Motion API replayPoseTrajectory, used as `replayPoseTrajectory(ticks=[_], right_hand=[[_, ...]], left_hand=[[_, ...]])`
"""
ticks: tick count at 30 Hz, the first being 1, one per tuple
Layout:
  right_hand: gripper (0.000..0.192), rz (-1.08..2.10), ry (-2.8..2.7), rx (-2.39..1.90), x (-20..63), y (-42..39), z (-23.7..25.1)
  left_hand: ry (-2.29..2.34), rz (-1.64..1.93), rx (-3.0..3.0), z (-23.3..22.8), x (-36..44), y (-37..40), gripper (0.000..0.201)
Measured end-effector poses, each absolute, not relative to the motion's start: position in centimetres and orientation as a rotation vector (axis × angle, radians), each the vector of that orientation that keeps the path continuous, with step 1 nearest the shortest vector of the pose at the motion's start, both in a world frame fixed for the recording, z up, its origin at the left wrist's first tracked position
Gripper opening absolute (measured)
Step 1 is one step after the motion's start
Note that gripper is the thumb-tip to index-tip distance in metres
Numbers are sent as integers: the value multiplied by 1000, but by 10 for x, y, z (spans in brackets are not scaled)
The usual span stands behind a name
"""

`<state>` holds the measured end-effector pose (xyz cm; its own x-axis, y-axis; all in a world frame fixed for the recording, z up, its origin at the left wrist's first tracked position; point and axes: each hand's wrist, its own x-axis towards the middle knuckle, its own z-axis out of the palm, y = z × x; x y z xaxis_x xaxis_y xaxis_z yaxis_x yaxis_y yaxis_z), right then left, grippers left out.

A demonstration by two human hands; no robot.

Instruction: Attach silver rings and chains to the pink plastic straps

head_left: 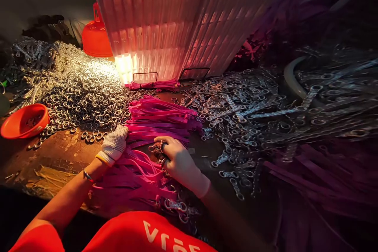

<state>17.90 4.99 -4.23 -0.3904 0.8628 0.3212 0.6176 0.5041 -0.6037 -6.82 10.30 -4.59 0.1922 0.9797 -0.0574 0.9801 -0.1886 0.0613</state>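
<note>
Gloved hands on pink straps at a cluttered table [53, 157]

Left hand [114, 144] curled, pressing the pink straps [159, 120]; right hand [180, 161] pinching metal clips [158, 150] at the strap ends; steel rings [79, 94] heaped nearby.

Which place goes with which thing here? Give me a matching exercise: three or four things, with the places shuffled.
Things:
1. small orange bowl
2. heap of metal rings
3. pink straps
4. metal clips

Places:
A. under both gloved hands
B. far left edge of the table
C. right of the straps
D. between the bowl and the straps

Pairs: 1-B, 2-D, 3-A, 4-C
</note>
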Motion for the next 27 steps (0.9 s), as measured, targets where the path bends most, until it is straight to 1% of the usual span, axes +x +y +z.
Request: replayPoseTrajectory(ticks=[2,5,7,9,11,12,14,17,20,23,27], right_hand=[[14,451,-2161,-1148,170,50,-34],[14,406,-2179,-1096,157,47,-22],[19,462,-2114,-1097,149,41,-17],[24,474,-2028,-1125,142,33,-15],[26,440,-1981,-1162,137,25,-18],[27,434,-1973,-1177,136,22,-19],[27,503,-1948,-1171,139,15,-21],[21,643,-1806,-1135,156,6,-16],[24,644,-1730,-1188,177,-2,-3],[32,569,-1881,-1337,188,-6,6],[26,341,-2146,-1629,184,-5,9]], left_hand=[[1806,153,2411,-34,-69,94,30],[1401,646,2402,-7,-64,73,28],[1280,902,2210,10,-55,60,27],[1275,998,1854,18,-46,51,34],[1222,982,1425,17,-37,48,43],[1166,952,1234,13,-34,48,43],[1027,870,946,2,-29,51,39],[805,756,718,-8,-25,54,35],[702,690,686,-7,-19,52,36],[726,656,809,-5,-8,47,35],[875,632,1023,-11,4,42,43]])
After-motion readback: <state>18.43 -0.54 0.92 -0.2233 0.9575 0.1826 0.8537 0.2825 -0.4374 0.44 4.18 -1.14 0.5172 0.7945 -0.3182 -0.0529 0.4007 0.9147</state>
